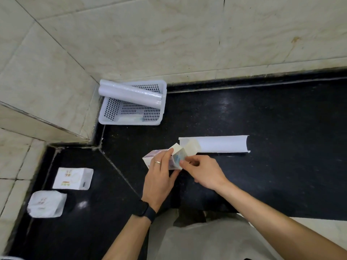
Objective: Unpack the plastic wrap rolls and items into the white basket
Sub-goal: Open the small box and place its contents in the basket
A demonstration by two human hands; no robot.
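Altogether two rolls (129, 87) (131, 97), one white basket (129, 122), one box (150, 158), two packets (73, 178) (47, 203).

The counter (281, 128) was polished black stone, glossy w/ fine speckle. The wall tiles (169, 34) were beige, marble-look, smooth, semi-matt. The basket (129, 122) was white perforated plastic; the rolls (129, 94) in it wore shiny clear film. The carton (150, 158) was printed cardboard, plain matt inside the flaps. The half-tube sleeve (221, 144) was smooth white card (or thin plastic, couldn't tell). Two packets (73, 178) looked soft, crinkly, white. The ring (157, 162) was bright metal; the wristband (145, 211) matt black.
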